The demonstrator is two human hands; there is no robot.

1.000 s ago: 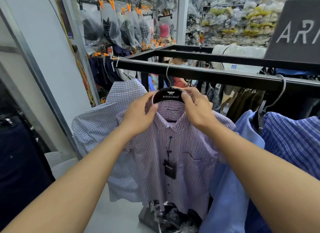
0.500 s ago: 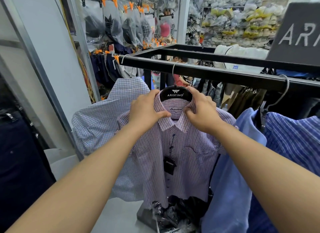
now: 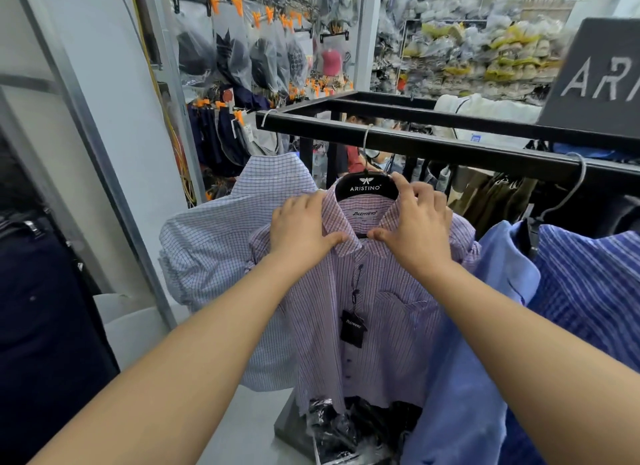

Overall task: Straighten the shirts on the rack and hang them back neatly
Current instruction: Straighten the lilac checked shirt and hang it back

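Pink-checked shirt (image 3: 381, 309) hung at 12 o'clock, left hand (image 3: 304, 229) and right hand (image 3: 419, 229) each pinching 1 collar (image 3: 388, 217) side; even pulls toward 6 o'clock probably suited best.

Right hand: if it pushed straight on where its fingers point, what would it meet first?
The black plastic ARISTINO hanger: the right hand, gripping the pink checked shirt by its collar, points up and away, index fingertip at the hanger's edge. Beyond that, probably the black metal rail, though depth is unclear.
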